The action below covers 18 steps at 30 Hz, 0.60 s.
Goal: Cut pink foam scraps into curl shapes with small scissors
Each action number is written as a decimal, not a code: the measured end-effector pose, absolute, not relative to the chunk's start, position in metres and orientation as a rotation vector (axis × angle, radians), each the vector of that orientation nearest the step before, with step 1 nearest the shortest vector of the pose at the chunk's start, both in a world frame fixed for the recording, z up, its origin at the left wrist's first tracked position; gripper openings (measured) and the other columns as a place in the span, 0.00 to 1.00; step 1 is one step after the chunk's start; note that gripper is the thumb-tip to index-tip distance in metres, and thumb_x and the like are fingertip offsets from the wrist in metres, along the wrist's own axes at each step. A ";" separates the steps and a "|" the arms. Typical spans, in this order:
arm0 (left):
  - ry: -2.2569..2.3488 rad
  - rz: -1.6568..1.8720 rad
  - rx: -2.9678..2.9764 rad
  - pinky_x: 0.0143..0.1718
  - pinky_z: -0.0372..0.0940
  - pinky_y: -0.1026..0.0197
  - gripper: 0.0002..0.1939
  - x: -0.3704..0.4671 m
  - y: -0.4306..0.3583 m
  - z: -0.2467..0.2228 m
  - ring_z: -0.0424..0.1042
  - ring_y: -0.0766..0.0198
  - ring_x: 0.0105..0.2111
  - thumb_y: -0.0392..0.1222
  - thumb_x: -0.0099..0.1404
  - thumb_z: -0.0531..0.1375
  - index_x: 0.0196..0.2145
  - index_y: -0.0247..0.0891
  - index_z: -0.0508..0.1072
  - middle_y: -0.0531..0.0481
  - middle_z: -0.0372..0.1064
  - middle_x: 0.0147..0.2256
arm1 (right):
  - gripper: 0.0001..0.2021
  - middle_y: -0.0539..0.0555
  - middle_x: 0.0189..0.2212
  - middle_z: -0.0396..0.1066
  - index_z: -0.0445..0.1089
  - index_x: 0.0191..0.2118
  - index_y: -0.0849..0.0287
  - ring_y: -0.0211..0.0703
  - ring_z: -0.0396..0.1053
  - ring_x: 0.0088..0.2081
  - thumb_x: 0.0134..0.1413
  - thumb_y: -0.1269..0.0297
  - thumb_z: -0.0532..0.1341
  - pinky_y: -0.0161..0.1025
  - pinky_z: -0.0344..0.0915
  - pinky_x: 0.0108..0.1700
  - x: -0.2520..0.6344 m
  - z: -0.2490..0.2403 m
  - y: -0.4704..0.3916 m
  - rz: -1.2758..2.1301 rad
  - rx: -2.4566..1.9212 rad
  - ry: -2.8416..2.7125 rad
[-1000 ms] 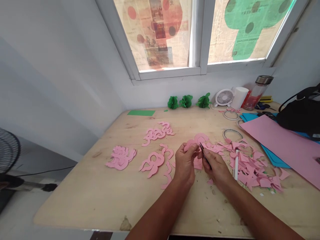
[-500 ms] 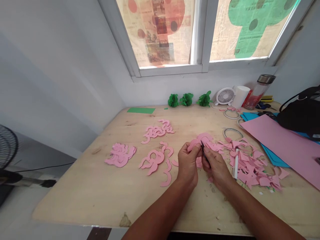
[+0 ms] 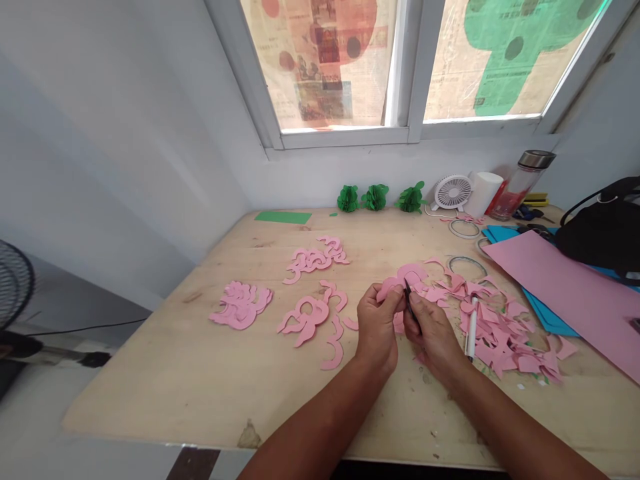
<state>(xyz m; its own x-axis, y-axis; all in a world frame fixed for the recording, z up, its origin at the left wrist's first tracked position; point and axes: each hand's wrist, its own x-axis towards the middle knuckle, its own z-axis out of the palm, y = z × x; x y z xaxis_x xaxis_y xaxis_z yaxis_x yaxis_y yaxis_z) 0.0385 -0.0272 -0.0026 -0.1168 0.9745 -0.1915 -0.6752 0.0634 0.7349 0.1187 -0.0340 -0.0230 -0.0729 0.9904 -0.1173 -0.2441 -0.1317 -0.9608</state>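
My left hand [image 3: 379, 319] pinches a pink paper piece [image 3: 413, 272] with a curved outline, held up above the table. In my right hand [image 3: 434, 327] is a dark pair of scissors [image 3: 411, 305], its blades pointing up at the paper's edge; my fingers cover most of its handles. Close by on the right lies a heap of pink paper scraps [image 3: 505, 333] with a white pen [image 3: 472, 328] on top. Left of my hands are curly pink cutouts [image 3: 306, 320], a further group [image 3: 317, 259] behind them, and a stacked pile [image 3: 241, 305].
Along the wall stand green paper ornaments [image 3: 376, 197], a small white fan [image 3: 453, 193], a white roll [image 3: 484, 192] and a glass bottle [image 3: 524, 183]. Tape rings [image 3: 467, 267], a pink sheet [image 3: 565, 287], blue sheets [image 3: 549, 322] and a black bag [image 3: 600, 223] lie right. A green strip [image 3: 283, 217] is far left.
The view has shifted slightly. A thin curved pink strip now shows behind the held paper, near the tape ring. Both hands keep their grip in nearly the same place.
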 end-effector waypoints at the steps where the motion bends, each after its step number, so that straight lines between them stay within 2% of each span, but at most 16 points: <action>1: 0.835 1.495 0.473 0.30 0.61 0.67 0.13 0.039 -0.027 -0.002 0.63 0.72 0.25 0.40 0.47 0.65 0.23 0.34 0.63 0.54 0.62 0.23 | 0.24 0.42 0.11 0.45 0.53 0.16 0.59 0.28 0.40 0.14 0.52 0.47 0.55 0.31 0.36 0.16 0.119 -0.023 -0.034 1.451 -1.082 -0.998; 18: 0.844 1.504 0.472 0.29 0.59 0.66 0.12 0.039 -0.028 -0.003 0.63 0.71 0.25 0.39 0.48 0.65 0.23 0.34 0.63 0.55 0.62 0.22 | 0.23 0.42 0.11 0.47 0.55 0.17 0.60 0.28 0.41 0.14 0.53 0.49 0.55 0.31 0.36 0.16 0.119 -0.031 -0.032 1.413 -1.041 -1.001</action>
<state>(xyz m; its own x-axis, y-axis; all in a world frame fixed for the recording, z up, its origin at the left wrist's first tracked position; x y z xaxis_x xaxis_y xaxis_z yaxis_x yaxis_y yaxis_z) 0.0389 -0.0282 -0.0026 -0.1310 0.9728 -0.1912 -0.6701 0.0553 0.7402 0.1186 -0.0324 -0.0312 -0.0539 0.9960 -0.0706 -0.2636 -0.0824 -0.9611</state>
